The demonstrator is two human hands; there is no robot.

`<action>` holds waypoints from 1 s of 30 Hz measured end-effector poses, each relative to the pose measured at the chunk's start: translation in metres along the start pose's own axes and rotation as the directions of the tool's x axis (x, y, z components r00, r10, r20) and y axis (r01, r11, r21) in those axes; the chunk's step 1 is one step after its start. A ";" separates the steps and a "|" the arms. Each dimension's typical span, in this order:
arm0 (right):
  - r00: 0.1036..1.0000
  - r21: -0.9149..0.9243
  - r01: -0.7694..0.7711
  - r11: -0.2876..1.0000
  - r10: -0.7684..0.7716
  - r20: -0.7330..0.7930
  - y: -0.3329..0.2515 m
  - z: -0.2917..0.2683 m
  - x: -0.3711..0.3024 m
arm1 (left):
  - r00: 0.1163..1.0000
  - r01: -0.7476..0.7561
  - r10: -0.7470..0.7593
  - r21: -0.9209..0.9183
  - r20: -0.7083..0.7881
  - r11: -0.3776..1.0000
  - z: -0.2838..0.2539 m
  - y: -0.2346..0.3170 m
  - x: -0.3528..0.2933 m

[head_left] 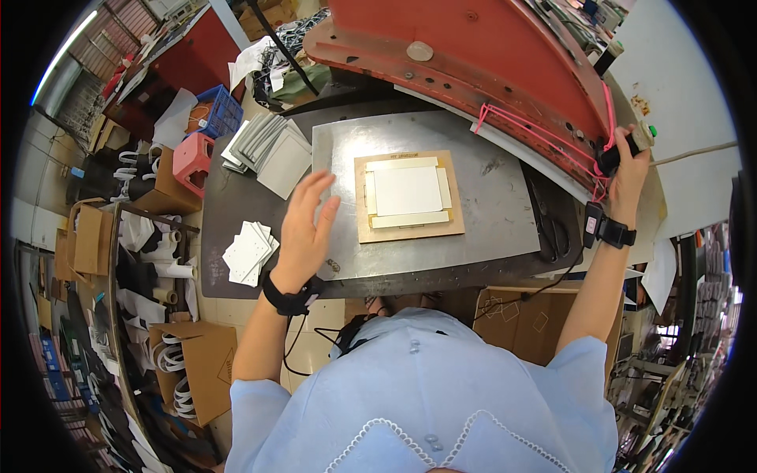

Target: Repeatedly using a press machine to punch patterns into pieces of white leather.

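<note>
My left hand [309,229] is raised over the left edge of the metal plate [497,181], its fingers stretched and nothing in it. Beside it, a wooden cutting board [371,234] lies on the plate, with pale strips [410,220] framing a white rectangular sheet [408,191]. My right hand [628,177] reaches out to the far right and is wrapped round a black handle [609,161] with a green button [653,131], at the end of the red press arm [465,47]. Pink cord [536,132] is tied along that arm.
A fanned stack of grey-white sheets [272,150] lies left of the plate, with a pile of white pieces with small holes [251,252] nearer me. Beyond the table stand a red stool [192,162], a blue crate [221,110] and cardboard boxes [193,366]. The press arm overhangs the plate's far side.
</note>
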State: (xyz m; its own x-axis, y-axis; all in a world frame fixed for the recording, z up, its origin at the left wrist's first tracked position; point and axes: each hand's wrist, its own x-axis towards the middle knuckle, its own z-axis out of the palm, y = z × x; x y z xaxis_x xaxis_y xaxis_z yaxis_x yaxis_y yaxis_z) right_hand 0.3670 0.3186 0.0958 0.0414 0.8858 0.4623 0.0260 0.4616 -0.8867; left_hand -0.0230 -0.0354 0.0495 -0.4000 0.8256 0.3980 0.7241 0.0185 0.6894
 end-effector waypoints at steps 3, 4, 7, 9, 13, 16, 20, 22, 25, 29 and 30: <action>1.000 0.043 -0.007 0.999 0.008 -0.021 0.004 0.008 0.002 | 0.988 0.003 0.016 -0.127 0.151 0.992 0.001 0.027 -0.011; 1.000 0.044 -0.001 0.999 0.002 -0.027 0.000 0.008 -0.002 | 0.972 -0.003 0.038 -0.153 0.230 0.988 0.003 0.035 -0.017; 1.000 0.034 -0.007 0.999 0.007 0.000 -0.015 0.010 -0.016 | 0.907 -0.052 0.139 -0.223 0.397 0.974 0.010 0.057 -0.024; 1.000 0.011 -0.001 1.000 0.001 0.026 -0.026 0.012 -0.035 | 0.861 -0.111 0.223 -0.258 0.458 0.960 0.016 0.069 -0.030; 0.994 -0.077 0.003 0.997 0.006 0.112 -0.059 0.017 -0.090 | 0.812 -0.236 0.413 -0.415 0.413 0.879 0.027 0.099 -0.028; 0.970 -0.028 0.007 1.000 0.000 0.243 -0.079 0.019 -0.131 | 0.814 -0.243 0.453 -0.494 0.365 0.835 0.035 0.121 -0.025; 0.895 0.046 -0.089 0.995 0.060 0.442 -0.102 0.006 -0.164 | 0.832 -0.127 0.394 -0.557 0.390 0.821 0.038 0.150 -0.019; 0.953 -0.022 0.087 0.996 -0.077 0.293 -0.092 -0.011 -0.150 | 0.867 -0.186 0.423 -0.615 0.264 0.766 0.043 0.156 -0.014; 0.979 -0.280 0.204 0.938 -0.189 0.081 -0.104 -0.011 -0.095 | 0.881 -0.166 0.412 -0.662 0.234 0.731 0.043 0.162 -0.006; 0.993 -0.096 0.119 0.988 -0.117 0.033 -0.070 -0.008 -0.034 | 0.916 0.020 0.308 -0.796 0.258 0.605 0.034 0.169 -0.004; 0.993 0.035 0.080 0.996 -0.082 0.084 -0.067 -0.006 -0.028 | 0.931 0.077 0.255 -0.825 0.260 0.559 0.030 0.168 -0.006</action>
State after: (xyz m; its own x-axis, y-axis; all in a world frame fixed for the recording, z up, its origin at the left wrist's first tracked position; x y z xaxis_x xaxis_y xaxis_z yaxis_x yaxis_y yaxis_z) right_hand 0.3700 0.2629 0.1426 -0.0449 0.8458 0.5317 -0.0057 0.5320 -0.8467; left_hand 0.1181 -0.0203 0.1451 -0.0415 0.9203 0.3889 -0.0895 -0.3911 0.9160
